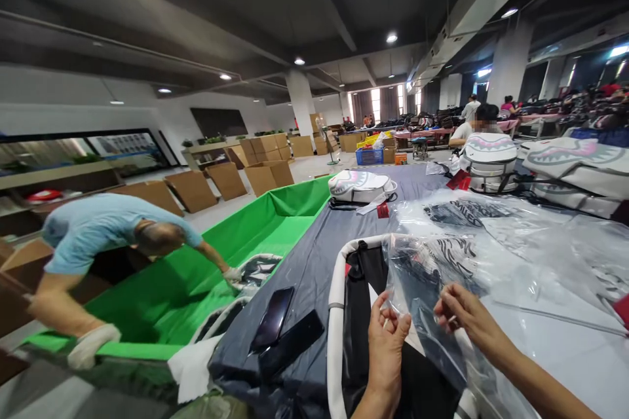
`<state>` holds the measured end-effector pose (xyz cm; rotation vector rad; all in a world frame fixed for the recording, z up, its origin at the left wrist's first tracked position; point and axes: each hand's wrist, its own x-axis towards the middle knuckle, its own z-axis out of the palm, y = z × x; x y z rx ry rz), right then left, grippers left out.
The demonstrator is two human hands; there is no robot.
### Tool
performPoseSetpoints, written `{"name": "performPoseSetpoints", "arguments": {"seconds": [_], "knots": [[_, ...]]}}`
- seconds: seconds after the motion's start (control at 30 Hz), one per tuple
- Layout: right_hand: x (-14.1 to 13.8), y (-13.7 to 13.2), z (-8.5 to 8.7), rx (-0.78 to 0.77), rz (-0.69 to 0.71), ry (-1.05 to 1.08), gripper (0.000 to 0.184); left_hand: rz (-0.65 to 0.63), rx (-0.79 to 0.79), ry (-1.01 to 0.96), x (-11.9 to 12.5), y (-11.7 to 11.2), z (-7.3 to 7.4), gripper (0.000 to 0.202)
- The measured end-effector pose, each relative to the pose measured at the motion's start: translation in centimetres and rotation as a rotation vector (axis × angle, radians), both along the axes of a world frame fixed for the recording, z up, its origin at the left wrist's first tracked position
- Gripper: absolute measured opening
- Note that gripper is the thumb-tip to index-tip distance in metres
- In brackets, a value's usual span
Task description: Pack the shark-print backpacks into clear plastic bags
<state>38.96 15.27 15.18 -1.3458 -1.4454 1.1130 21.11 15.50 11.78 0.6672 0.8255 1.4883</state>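
Note:
A black backpack with white trim lies on the grey-covered table, right in front of me. Over its right side hangs a clear plastic bag with dark printing. My left hand is closed with fingertips pinching the bag's near edge. To the right, my right hand is also closed at the bag, its fingers curled and partly hiding the film. More clear printed bags are spread beyond and to the right.
Two dark phones lie left of the backpack. A green fabric-lined bin adjoins the table, and a co-worker in a light blue shirt leans over it, one gloved hand at a bag inside. White backpacks stand at the far side.

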Motion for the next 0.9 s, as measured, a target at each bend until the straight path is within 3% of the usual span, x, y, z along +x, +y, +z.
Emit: {"name": "performPoseSetpoints", "arguments": {"seconds": [0.1,0.17,0.23,0.3,0.4,0.5,0.57,0.67,0.77,0.9], "knots": [[-1.3,-1.8,-0.3,0.127,0.089,-0.316,0.045,-0.014,-0.179,-0.170,0.3,-0.6,-0.5,0.078],[-1.9,-2.7,-1.1,0.268,0.097,-0.571,0.020,-0.047,-0.350,-0.292,0.7,-1.2,-1.1,0.050],[-2.0,-3.0,-1.9,0.333,0.113,-0.667,0.003,-0.116,-0.494,-0.381,1.1,-1.8,-1.7,0.023],[-1.5,-2.9,-2.4,0.351,0.138,-0.632,0.015,-0.193,-0.603,-0.421,1.5,-2.4,-2.2,0.017],[-0.3,-3.0,-2.0,0.355,0.119,-0.590,0.013,-0.217,-0.682,-0.400,1.3,-2.8,-2.3,0.016],[0.6,-3.9,-0.9,0.262,0.175,-0.547,0.004,-0.086,-0.551,-0.308,0.4,-2.4,-1.9,0.033],[0.6,-4.6,-0.2,0.178,0.220,-0.439,0.010,-0.039,-0.408,-0.202,-0.3,-2.1,-1.6,0.043],[-0.6,-5.1,-0.2,0.137,0.184,-0.297,0.029,-0.118,-0.208,0.047,-0.4,-2.2,-1.2,0.051],[-2.4,-4.7,-1.2,0.137,0.108,-0.224,0.020,-0.140,-0.080,0.326,0.2,-2.2,-0.8,0.059],[-2.4,-3.0,-2.2,0.104,0.073,-0.045,0.034,0.104,0.032,0.630,-1.2,-0.7,-0.7,0.073]]}}
